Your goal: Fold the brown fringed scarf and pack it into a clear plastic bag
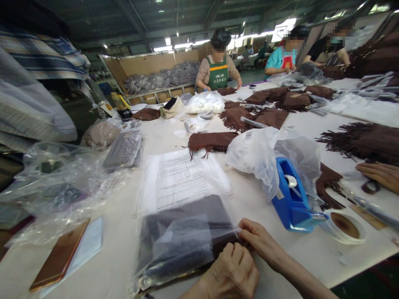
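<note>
A: Holding what, with the right hand (257, 238)?

B: Pinching the clear bag (177, 236) at its right edge, between thumb and fingers; reaching in from the lower right.

A: And with the left hand (232, 270)?

B: Clenched beside the same edge, nearer the camera, close against the right hand; can't tell what, if anything, is between the hidden fingertips.

A: Where to find the bag, and with what inside?

B: Lying flat on the table (118, 232), at the near side; filled with dark folded cloth (218, 207).

A: Anything beyond the bag?

B: Look just past the cloth for printed paper (183, 178) under clear film; farther beyond, see a brown fringed piece (212, 141), with a white sack (252, 151) to its right.

A: To the right of the bag?

B: Notice the blue dispenser (288, 199), then the tape roll (346, 227) just beside it; farther right, spot another person's hand (380, 174).

A: To the left?

B: See a phone (62, 257) resting partly over a pale blue sheet (90, 238); farther off, find crumpled film (62, 178) and a grey pack (123, 149); well beyond the bag, see a person in a green apron (218, 77).
</note>
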`<action>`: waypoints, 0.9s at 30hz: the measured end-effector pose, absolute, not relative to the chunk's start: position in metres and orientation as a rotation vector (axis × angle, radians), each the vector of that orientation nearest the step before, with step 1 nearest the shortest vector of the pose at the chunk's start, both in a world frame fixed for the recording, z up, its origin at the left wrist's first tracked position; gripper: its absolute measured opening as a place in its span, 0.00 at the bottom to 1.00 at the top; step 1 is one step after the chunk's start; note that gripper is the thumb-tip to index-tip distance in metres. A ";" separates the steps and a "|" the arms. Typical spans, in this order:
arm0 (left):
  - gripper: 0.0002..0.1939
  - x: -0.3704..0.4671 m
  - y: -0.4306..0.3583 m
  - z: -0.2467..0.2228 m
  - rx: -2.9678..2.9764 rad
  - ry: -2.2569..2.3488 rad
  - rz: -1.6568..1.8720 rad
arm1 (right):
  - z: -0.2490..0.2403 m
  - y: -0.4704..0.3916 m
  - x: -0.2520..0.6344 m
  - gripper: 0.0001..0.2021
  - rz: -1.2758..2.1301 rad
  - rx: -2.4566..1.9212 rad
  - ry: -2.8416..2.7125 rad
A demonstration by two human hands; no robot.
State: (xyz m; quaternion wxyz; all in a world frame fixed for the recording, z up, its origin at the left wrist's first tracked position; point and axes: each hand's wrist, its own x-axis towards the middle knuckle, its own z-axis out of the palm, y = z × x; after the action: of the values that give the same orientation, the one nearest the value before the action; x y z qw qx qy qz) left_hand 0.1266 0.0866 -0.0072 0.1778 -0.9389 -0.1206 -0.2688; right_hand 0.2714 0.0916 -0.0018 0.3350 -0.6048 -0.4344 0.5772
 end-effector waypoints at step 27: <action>0.14 0.153 0.074 -0.018 -2.367 -0.878 -0.885 | -0.017 0.085 0.255 0.16 1.274 -1.621 -1.037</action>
State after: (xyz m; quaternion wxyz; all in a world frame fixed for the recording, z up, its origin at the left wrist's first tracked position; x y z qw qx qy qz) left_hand 0.1529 0.0736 -0.0181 0.2310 -0.8609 -0.3193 -0.3219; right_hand 0.2551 0.0849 -0.0171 0.4049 -0.6422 -0.4110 0.5046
